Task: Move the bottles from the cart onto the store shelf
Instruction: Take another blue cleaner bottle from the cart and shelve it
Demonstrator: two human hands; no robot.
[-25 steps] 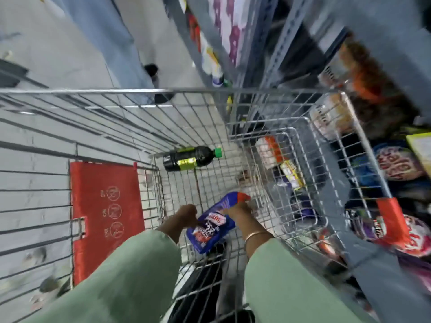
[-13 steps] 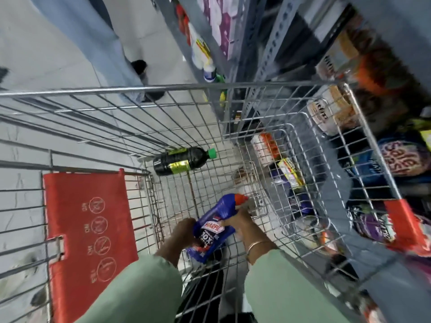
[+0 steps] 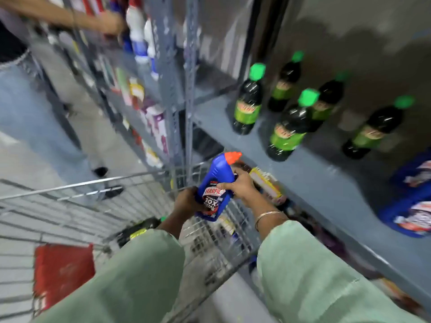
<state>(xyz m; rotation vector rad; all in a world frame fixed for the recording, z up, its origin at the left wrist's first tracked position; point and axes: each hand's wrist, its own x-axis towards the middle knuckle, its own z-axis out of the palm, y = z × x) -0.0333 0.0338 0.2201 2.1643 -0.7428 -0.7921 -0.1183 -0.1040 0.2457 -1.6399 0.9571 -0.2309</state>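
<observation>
A blue cleaner bottle with a red-orange cap is held above the wire cart, near the grey shelf. My left hand grips its lower part and my right hand grips its upper side. One dark bottle with a green cap lies inside the cart, partly hidden by my left sleeve. Several dark green-capped bottles stand upright on the shelf. Blue bottles lie on the shelf at the right edge.
Another person in jeans stands left of the cart, their hand reaching into the neighbouring shelf of white bottles. A red flap hangs on the cart's seat. Packaged goods fill the lower shelf beside the cart.
Both hands have lifted the blue bottle out of the cart up to shelf height. My view has swung up and right, from the cart's inside to the shelf.
</observation>
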